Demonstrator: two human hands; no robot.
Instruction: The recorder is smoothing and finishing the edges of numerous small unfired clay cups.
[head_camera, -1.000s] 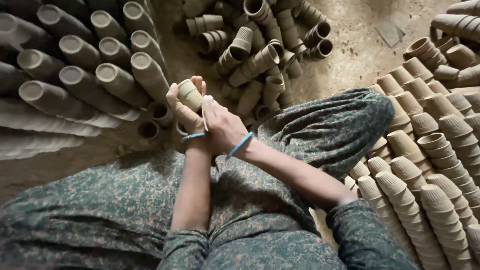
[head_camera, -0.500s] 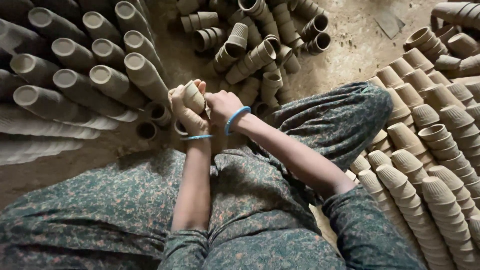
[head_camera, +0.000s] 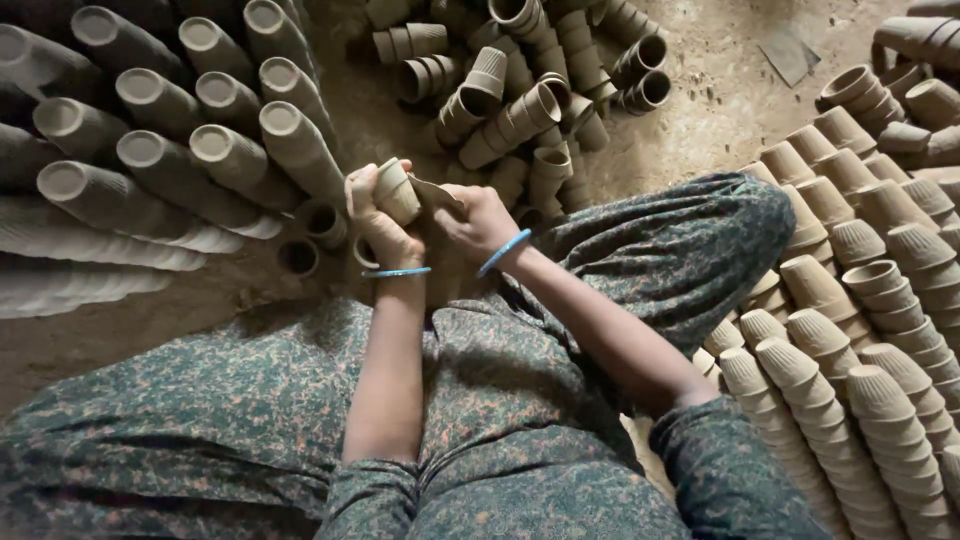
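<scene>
My left hand grips a small ribbed clay cup, held upside down with its flat base up. My right hand is just to its right, pinching a thin flat blade-like tool whose tip touches the cup's side. Both wrists carry a blue bangle. The hands are held above my lap, over the dirt floor between my knees.
Long stacks of nested clay cups lie on their sides at the left. A loose heap of cups sits straight ahead. Rows of upside-down cups fill the right side. My legs in patterned green cloth spread across the floor.
My right hand has drawn away from the cup to the right, and the flat tool now shows between the hands. The left hand still holds the cup.
</scene>
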